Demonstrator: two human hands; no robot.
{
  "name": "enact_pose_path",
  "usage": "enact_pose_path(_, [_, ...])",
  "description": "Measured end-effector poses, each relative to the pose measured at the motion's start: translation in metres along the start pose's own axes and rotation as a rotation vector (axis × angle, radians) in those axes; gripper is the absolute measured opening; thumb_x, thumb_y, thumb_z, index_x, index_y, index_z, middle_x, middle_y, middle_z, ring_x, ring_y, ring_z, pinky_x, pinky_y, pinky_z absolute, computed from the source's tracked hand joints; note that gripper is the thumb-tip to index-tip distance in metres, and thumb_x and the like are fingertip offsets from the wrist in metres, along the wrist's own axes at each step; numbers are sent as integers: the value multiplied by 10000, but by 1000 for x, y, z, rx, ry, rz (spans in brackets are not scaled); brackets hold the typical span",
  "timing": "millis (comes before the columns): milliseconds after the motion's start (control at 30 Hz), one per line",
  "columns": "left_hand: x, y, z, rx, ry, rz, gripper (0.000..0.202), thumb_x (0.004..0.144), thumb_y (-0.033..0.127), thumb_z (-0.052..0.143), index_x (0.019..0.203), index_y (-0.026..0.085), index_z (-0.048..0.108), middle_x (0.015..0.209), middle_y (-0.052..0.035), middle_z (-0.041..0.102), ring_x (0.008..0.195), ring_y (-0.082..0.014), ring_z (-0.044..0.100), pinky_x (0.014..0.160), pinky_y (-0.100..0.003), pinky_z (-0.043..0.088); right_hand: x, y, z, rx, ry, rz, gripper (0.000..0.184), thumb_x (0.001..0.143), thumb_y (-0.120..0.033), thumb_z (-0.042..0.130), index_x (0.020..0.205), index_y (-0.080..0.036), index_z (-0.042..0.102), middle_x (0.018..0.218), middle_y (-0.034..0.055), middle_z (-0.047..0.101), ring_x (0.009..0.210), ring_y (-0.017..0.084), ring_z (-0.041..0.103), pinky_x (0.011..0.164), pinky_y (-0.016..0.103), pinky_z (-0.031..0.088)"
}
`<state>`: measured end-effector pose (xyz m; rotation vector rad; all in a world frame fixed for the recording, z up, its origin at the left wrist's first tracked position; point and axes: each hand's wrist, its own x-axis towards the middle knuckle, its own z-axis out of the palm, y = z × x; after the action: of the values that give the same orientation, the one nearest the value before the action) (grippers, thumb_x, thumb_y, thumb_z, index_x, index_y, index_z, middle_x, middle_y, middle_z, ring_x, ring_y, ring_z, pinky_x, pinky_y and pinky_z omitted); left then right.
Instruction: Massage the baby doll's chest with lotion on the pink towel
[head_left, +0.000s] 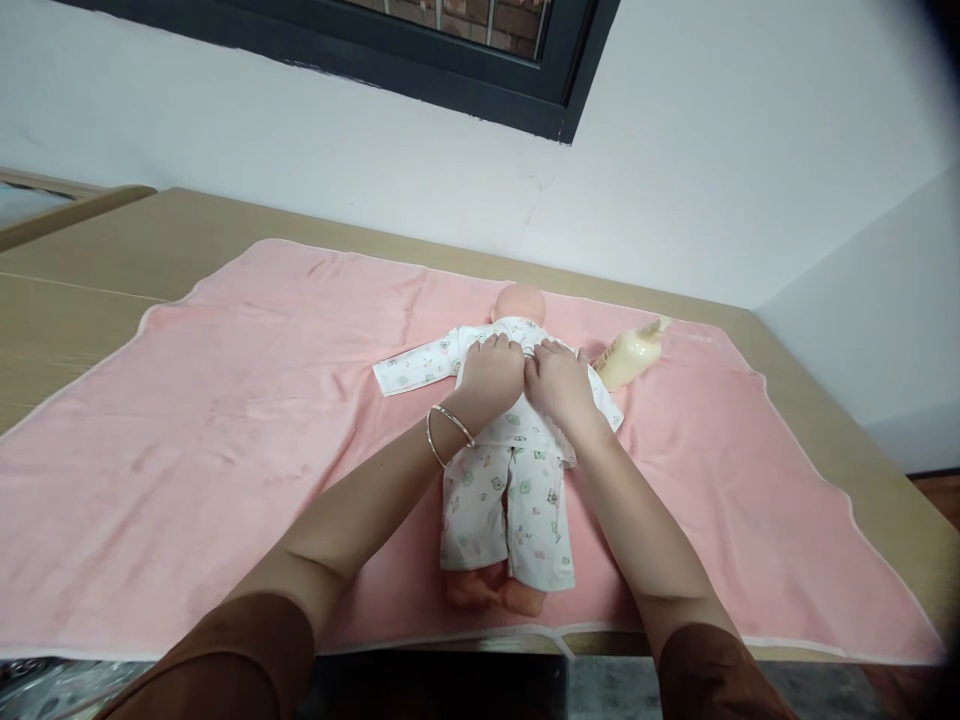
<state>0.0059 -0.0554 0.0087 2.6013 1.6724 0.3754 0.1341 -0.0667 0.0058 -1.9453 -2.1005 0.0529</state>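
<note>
A baby doll (pixel 507 500) in a white printed sleepsuit lies on its back on a pink blanket (pixel 225 420), head away from me. My left hand (pixel 491 370) and my right hand (pixel 559 380) rest side by side on the doll's chest. Their fingers are curled over the front of the suit near the collar, pinching the cloth. A thin bangle circles my left wrist. The doll's left sleeve stretches out to the left. Its bare feet point toward me.
A cream baby bottle (pixel 632 357) lies on the blanket just right of the doll's shoulder. The blanket covers a wooden table (pixel 67 320) set against a white wall, below a dark window frame (pixel 480 85).
</note>
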Motion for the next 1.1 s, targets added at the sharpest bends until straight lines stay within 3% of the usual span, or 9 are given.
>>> enact_pose_path(133, [2, -4, 1, -72, -40, -58, 485, 1061, 229, 358, 1483, 52, 519, 1603, -222, 507, 1497, -314, 477, 1226, -531, 387, 8, 10, 6, 98, -12, -1, 442, 1056, -315, 352, 1288, -117, 672, 1529, 225, 590, 1466, 357, 499, 1246, 623, 260])
enact_pose_path(233, [8, -17, 1, -176, -145, -106, 635, 1089, 385, 336, 1640, 72, 298, 1754, -185, 257, 1639, -296, 237, 1310, -590, 243, 19, 25, 18, 167, -8, 16, 552, 1081, -400, 341, 1500, -95, 532, 1668, 214, 428, 1585, 333, 346, 1288, 608, 201])
enact_pose_path(300, [11, -25, -1, -227, -208, -103, 707, 1086, 484, 339, 1665, 89, 242, 1776, -169, 185, 1659, -289, 177, 1319, -586, 227, 24, 32, 24, 197, -24, 18, 611, 1085, -437, 341, 1583, -98, 440, 1714, 192, 349, 1616, 316, 285, 1305, 600, 169])
enact_pose_path(400, [9, -23, -5, -191, -193, -99, 686, 1088, 492, 365, 1646, 98, 302, 1760, -177, 245, 1647, -294, 223, 1303, -566, 280, 25, 31, 25, 185, -27, 25, 617, 1085, -433, 345, 1592, -91, 431, 1713, 188, 351, 1611, 324, 292, 1304, 610, 171])
enact_pose_path(533, [0, 0, -6, -15, -64, -83, 486, 1097, 272, 348, 1477, 41, 544, 1602, -231, 512, 1507, -324, 473, 1251, -539, 357, 10, 10, 15, 43, 26, 36, 527, 1079, -329, 320, 1441, -56, 587, 1591, 234, 526, 1531, 380, 415, 1272, 635, 210])
enact_pose_path(633, [-5, 13, -5, 50, -38, -71, 472, 1061, 136, 311, 1396, 1, 615, 1512, -252, 591, 1422, -332, 556, 1214, -498, 401, -2, -6, 8, -79, 44, -9, 451, 1027, -192, 349, 1313, -33, 659, 1474, 263, 624, 1465, 401, 489, 1280, 644, 146])
enact_pose_path(800, [0, -3, 1, -26, -65, -43, 555, 1067, 210, 311, 1575, 23, 435, 1680, -219, 409, 1557, -326, 405, 1286, -579, 301, 2, -3, 13, -18, 51, 11, 508, 1036, -224, 313, 1392, -29, 619, 1524, 255, 587, 1471, 366, 500, 1299, 635, 119])
enact_pose_path(967, [11, -35, 1, -193, -247, -43, 792, 1068, 564, 319, 1690, 96, 169, 1790, -136, 104, 1672, -301, 110, 1324, -649, 141, 21, 23, 26, 182, -38, 45, 656, 1047, -374, 330, 1628, -70, 358, 1740, 177, 287, 1640, 297, 220, 1325, 603, 115])
enact_pose_path(1100, [9, -29, -2, -166, -197, -69, 712, 1079, 509, 355, 1662, 110, 268, 1772, -161, 208, 1658, -305, 184, 1308, -646, 205, 23, 28, 25, 209, -60, 46, 675, 1057, -406, 323, 1643, -70, 330, 1754, 164, 247, 1651, 289, 182, 1329, 603, 77])
